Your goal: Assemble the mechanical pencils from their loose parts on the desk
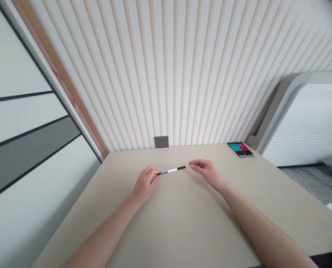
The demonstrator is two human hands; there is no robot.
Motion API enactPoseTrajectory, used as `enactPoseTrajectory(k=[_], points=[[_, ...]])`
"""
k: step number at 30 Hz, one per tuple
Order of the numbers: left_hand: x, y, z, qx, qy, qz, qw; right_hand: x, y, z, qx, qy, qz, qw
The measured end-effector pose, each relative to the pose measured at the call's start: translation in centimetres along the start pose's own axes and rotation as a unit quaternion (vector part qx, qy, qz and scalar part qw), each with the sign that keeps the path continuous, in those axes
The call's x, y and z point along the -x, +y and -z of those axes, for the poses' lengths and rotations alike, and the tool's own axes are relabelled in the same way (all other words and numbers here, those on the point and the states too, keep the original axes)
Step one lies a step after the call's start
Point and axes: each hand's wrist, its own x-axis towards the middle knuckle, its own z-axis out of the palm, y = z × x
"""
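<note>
black-and-white pen (pixel 172 170): held between the two hands, above the middle of the desk, its black grip section towards the right hand; the white barrel is left uncovered.
left hand (pixel 146 184): pinching the rear end of the pen between thumb and fingers, probably to steady it while leaving the nose free.
right hand (pixel 207 173): thumb and fingertips pinched on a small silvery piece (pixel 190 165) at the pen's nose, a light grip that suits so tiny a part; whether it touches the pen is too small to tell.
turquoise, red and black pens (pixel 240 149): side by side near the desk's far right corner, seemingly lined up for order and well apart from the hands.
desk (pixel 166 219): its pale top runs under both forearms.
</note>
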Motion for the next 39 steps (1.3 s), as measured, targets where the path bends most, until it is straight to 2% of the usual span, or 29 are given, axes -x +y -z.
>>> enactPoseTrajectory(k=[9,25,30,35,39], points=[[-0.1,0.0,0.0,-0.003,0.003,-0.001,1.0,-0.2,0.3,-0.1,0.001,0.012,0.008,1.0],[0.0,0.1,0.1,0.007,0.007,0.002,1.0,0.6,-0.3,-1.2,-0.062,-0.042,0.006,0.997],[0.0,-0.1,0.0,0.01,0.005,0.009,1.0,0.7,-0.5,-1.5,-0.016,-0.05,-0.001,0.999],[0.0,0.0,-0.1,0.004,0.007,0.008,1.0,0.8,-0.5,-1.6,0.049,-0.031,0.003,0.998],[0.0,0.0,-0.2,0.002,0.019,0.01,1.0,0.9,-0.6,-1.5,0.063,-0.069,0.021,0.995]])
